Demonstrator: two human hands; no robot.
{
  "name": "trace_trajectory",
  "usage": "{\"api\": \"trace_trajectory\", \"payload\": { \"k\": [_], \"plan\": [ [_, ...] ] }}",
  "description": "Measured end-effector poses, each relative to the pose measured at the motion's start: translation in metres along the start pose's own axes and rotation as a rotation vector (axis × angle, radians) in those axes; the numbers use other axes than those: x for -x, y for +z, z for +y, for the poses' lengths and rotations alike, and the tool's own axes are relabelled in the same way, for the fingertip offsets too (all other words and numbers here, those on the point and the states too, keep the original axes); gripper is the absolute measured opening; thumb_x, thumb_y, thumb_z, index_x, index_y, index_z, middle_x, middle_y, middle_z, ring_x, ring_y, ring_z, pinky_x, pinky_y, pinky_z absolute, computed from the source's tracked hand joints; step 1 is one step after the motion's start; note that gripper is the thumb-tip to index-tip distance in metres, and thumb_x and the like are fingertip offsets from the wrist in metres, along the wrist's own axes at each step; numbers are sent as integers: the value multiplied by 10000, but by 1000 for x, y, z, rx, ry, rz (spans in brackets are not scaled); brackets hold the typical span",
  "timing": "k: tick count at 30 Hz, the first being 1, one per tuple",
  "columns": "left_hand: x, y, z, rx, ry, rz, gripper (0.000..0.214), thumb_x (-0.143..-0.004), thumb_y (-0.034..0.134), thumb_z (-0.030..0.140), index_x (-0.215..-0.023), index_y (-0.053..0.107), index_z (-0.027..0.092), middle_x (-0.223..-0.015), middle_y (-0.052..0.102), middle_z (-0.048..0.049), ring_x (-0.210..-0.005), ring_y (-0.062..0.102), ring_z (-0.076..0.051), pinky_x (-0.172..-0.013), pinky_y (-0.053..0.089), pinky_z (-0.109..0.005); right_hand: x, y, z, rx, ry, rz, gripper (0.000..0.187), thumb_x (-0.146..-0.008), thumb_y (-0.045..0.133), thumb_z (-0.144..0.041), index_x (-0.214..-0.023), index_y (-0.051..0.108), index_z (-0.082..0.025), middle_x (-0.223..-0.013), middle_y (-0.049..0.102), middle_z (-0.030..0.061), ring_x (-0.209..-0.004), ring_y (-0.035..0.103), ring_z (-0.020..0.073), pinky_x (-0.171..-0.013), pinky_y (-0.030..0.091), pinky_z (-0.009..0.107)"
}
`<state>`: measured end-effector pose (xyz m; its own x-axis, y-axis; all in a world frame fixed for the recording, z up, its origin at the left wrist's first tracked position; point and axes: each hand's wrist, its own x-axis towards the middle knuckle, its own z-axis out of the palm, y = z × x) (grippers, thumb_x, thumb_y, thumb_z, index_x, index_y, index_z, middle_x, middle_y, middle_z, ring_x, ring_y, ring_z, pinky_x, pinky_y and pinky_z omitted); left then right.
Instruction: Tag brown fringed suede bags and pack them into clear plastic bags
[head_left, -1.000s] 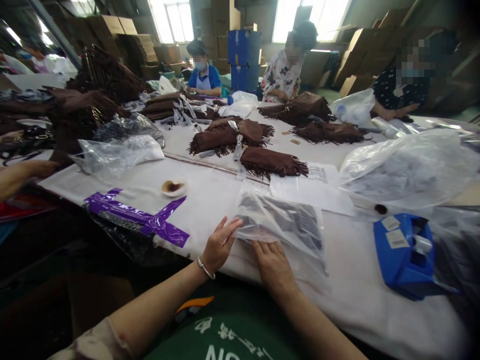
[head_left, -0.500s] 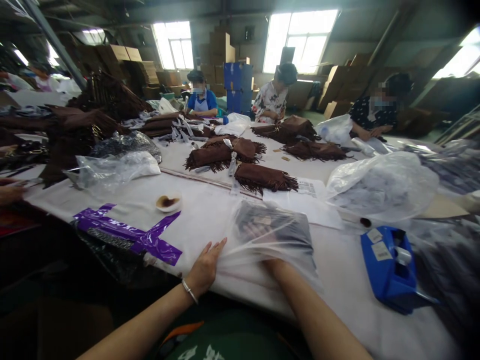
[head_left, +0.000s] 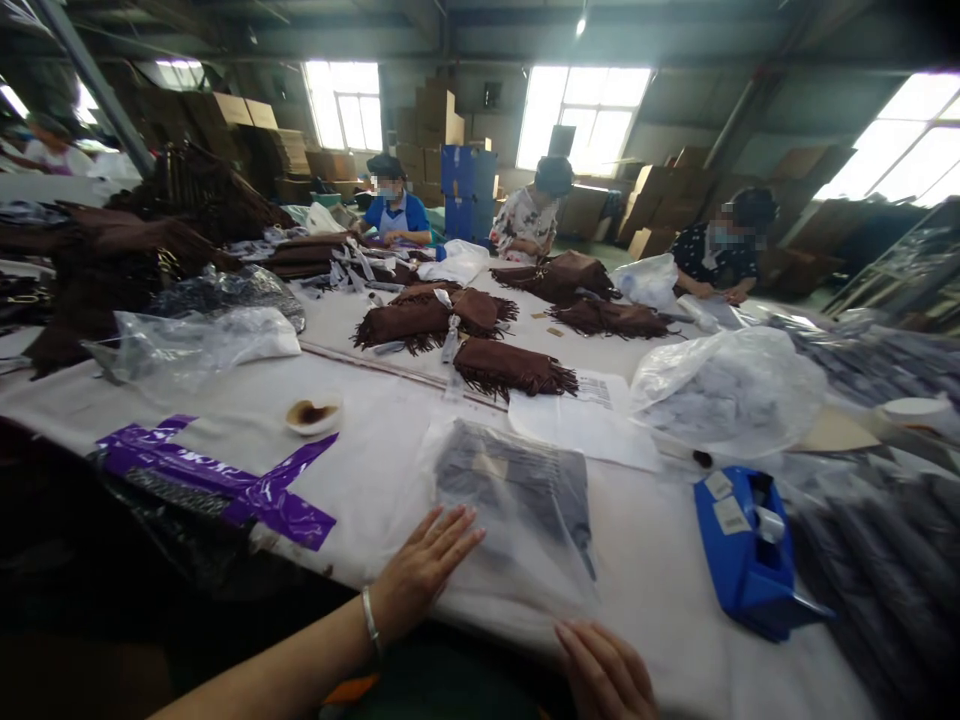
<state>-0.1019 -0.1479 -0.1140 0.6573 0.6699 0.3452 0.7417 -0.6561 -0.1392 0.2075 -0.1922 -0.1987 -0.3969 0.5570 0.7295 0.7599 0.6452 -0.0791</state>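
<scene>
On the white-covered table [head_left: 382,490] in front of me lies a clear plastic bag [head_left: 517,570] with a folded dark grey fringed item [head_left: 517,485] inside. My left hand [head_left: 424,570], with a bangle at the wrist, rests with fingers outstretched on the bag's lower left part. Its palm is down and nothing is held. At the table's near edge, just below the bag's open-looking end, is my right hand [head_left: 607,670]. The right fingers are extended and hold nothing; part of that hand is cut off by the frame's bottom.
A blue tape dispenser [head_left: 746,550] stands to the right, near stacked packed grey items [head_left: 885,540]. Purple tape [head_left: 217,480] hangs over the left edge beside a small dish [head_left: 311,412]. Brown fringed bags [head_left: 514,367] and a large plastic bag [head_left: 727,390] lie beyond. Several co-workers sit behind.
My right hand has come out of the plastic bag and moved back to the table's near edge. The bag now lies flatter. My left hand has shifted onto it.
</scene>
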Motion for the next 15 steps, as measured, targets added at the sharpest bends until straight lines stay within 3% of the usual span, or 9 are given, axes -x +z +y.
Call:
{"api": "trace_trajectory", "payload": {
  "k": [2,4,6,9,13,15],
  "plan": [
    [-23,8,9,10,72,24,644,-852,335,12,-1455,203,196,-1495,253,-84,-1394,203,-250,-1134,240,-540,-9,1,3,103,158,82,627,-835,595,-271,-1409,342,-268,-1237,601,55,-1150,546,281,-946,469,434],
    [-38,16,12,39,165,35,557,-900,335,60,-1435,262,195,-1476,299,-77,-1384,240,-236,-1140,234,-527,-18,7,10,121,230,54,597,-862,539,-317,-1415,332,-232,-1356,495,86,-1242,456,325,-969,441,499],
    [-43,22,9,98,275,42,478,-930,341,103,-1399,341,195,-1435,383,-61,-1362,298,-201,-1154,247,-466,-20,14,22,65,191,-7,498,-903,407,-227,-1399,363,-245,-1398,451,51,-1289,407,292,-970,459,466],
    [-34,21,5,185,418,44,405,-940,372,154,-1336,435,205,-1370,475,-42,-1329,360,-158,-1165,256,-374,-9,20,42,-23,102,-37,536,-885,299,-98,-1380,388,-284,-1378,477,4,-1286,418,238,-975,474,400],
    [-19,18,20,226,635,-2,364,-948,375,238,-1289,503,225,-1382,462,22,-1357,295,-106,-1171,234,-270,8,21,59,-121,61,-45,559,-886,354,-167,-1431,288,-277,-1357,500,35,-1237,476,254,-922,522,387],
    [-23,22,38,175,649,-4,382,-953,336,272,-1278,528,215,-1387,455,41,-1360,290,-104,-1164,244,-249,8,25,58,-156,59,2,559,-889,375,-238,-1427,271,-343,-1297,556,9,-1173,535,265,-846,568,417]
  ]
}}
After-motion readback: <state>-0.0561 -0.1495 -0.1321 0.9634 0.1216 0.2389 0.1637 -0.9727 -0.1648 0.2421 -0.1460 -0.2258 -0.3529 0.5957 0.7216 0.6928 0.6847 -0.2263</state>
